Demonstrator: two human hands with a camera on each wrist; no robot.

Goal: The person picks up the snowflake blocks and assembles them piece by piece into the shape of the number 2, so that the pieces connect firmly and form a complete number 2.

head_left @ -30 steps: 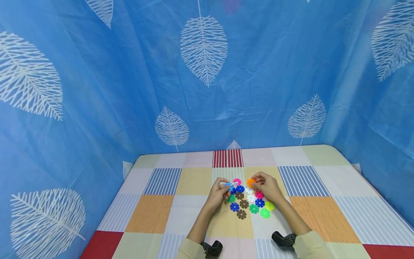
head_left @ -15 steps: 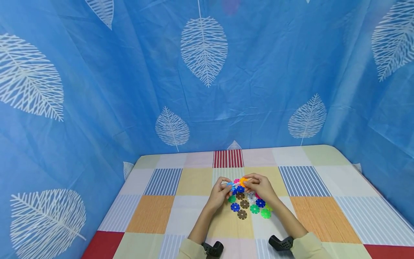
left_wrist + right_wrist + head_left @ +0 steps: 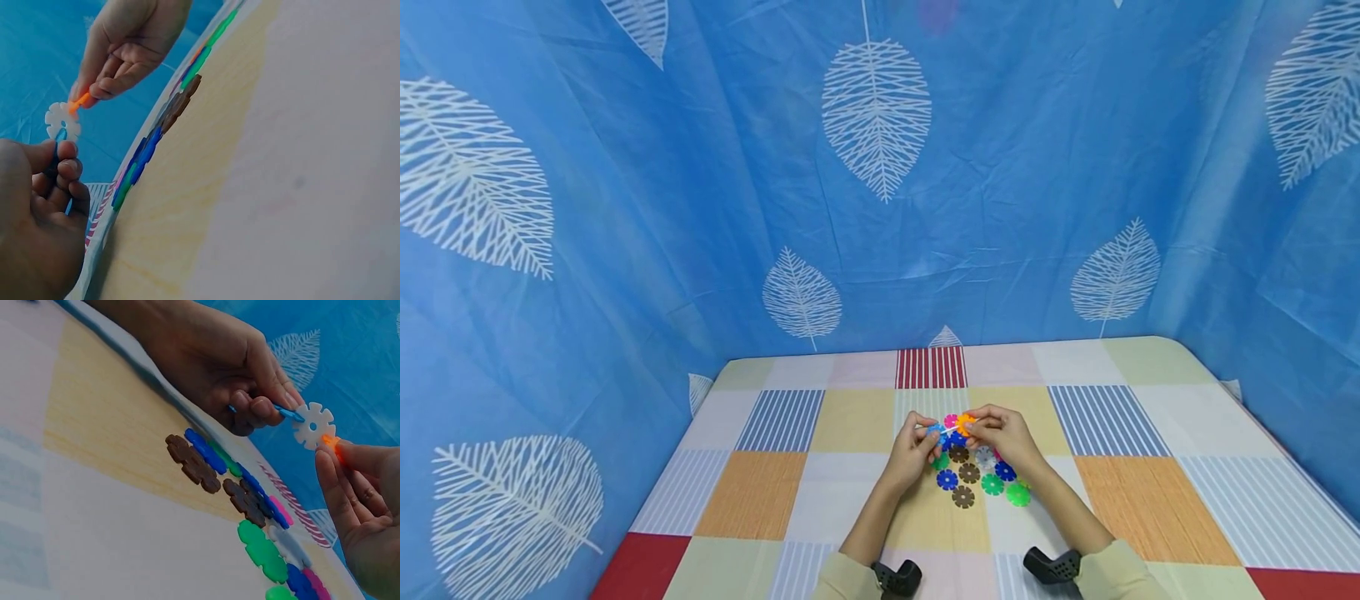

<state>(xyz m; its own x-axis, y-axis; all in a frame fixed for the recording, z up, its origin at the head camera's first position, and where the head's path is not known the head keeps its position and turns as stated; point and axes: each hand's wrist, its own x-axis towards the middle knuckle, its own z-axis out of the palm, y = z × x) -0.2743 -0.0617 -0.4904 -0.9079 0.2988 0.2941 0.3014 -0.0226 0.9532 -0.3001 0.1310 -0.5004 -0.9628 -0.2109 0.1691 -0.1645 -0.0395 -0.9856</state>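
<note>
In the head view, my left hand [image 3: 907, 457] pinches a light blue notched disc [image 3: 287, 413] between thumb and fingers. A white notched disc [image 3: 305, 434] sticks out from the edge of the light blue one. From the other side, my right hand [image 3: 1007, 437] pinches an orange notched disc [image 3: 966, 424]. Its edge meets the white disc's rim in both wrist views; how deeply they are slotted together I cannot tell. Both hands hold these pieces above a spread of loose discs, among them a brown disc [image 3: 963, 497] and a blue disc [image 3: 947, 479].
More discs lie flat below the hands, including a green disc [image 3: 992, 485], a bright green disc [image 3: 1018, 494] and a pink disc [image 3: 951, 421]. A patchwork cloth [image 3: 835, 500] covers the table. Behind it hangs a blue leaf-patterned curtain [image 3: 1000, 167].
My right hand has moved left with the orange disc, bringing it against the white disc. The left hand has stayed nearly in place, still holding the light blue disc.
</note>
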